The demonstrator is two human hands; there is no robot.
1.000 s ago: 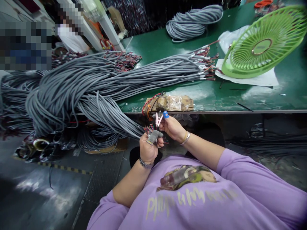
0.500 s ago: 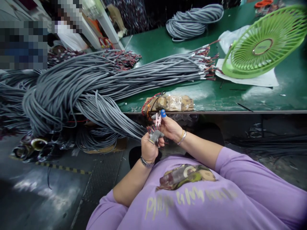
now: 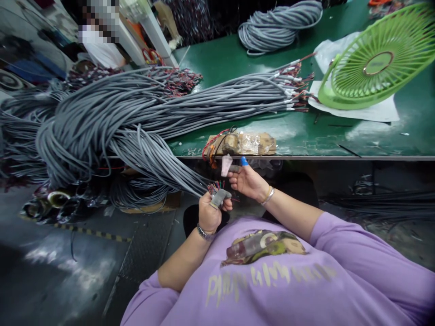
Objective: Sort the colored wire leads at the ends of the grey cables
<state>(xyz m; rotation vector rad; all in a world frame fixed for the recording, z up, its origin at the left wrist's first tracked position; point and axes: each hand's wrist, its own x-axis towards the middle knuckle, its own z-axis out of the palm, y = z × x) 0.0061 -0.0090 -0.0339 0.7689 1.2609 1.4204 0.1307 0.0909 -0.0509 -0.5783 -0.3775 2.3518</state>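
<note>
My left hand (image 3: pixel 210 212) is closed round the end of a grey cable (image 3: pixel 176 177), just below the bench edge. The thumb wears a grey guard, and short coloured wires (image 3: pixel 216 185) fan out above the fist. My right hand (image 3: pixel 247 181) is a little to the right and higher. It pinches a small pink tool (image 3: pixel 226 165), which looks blurred, and its forefinger has a blue tip cover. The cable runs left into a big heap of grey cables (image 3: pixel 102 122).
A green bench (image 3: pixel 299 131) carries a bundle of grey cables with stripped ends (image 3: pixel 238 97), a coiled cable (image 3: pixel 278 25), a green fan grille (image 3: pixel 377 63) on white paper, and a taped brown block (image 3: pixel 244 144) at the edge. Another person (image 3: pixel 100 40) sits at the back left.
My right hand has lifted the pink tool up and away from the coloured wires, toward the bench edge. My left hand holds its place with the cable end.
</note>
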